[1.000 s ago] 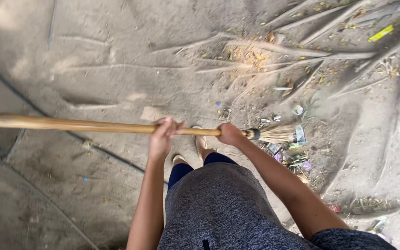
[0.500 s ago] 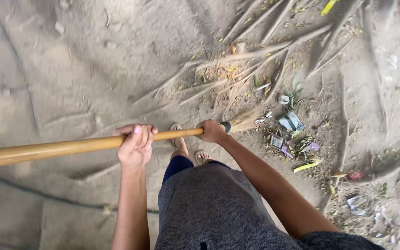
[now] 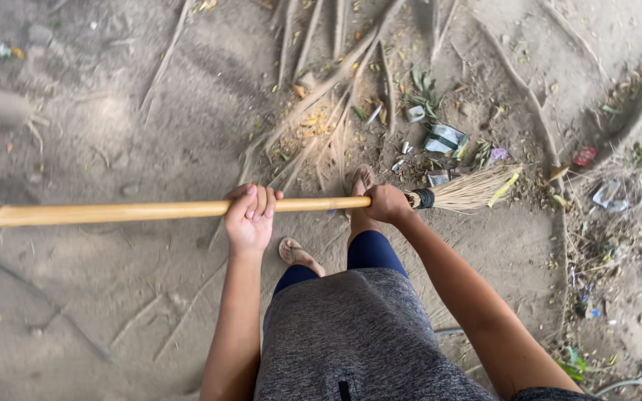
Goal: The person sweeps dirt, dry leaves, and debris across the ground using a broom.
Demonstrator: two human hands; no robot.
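Below, a long wooden broom handle (image 3: 113, 212) runs level across the view. Both hands are closed around it: the left hand (image 3: 250, 217) grips mid-shaft, the right hand (image 3: 386, 203) nearer the black collar, just beside the straw bristles (image 3: 473, 189), which rest by scattered litter (image 3: 443, 141) on bare dirt.

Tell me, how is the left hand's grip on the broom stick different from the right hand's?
The left hand holds the wooden broom handle near its middle, while the right hand holds it at the end, beside the black binding and the straw bristles. The left hand's fingers curl over the top with fingertips showing; the right hand is a closed fist seen from its back. Both are wrapped tightly round the same stick.
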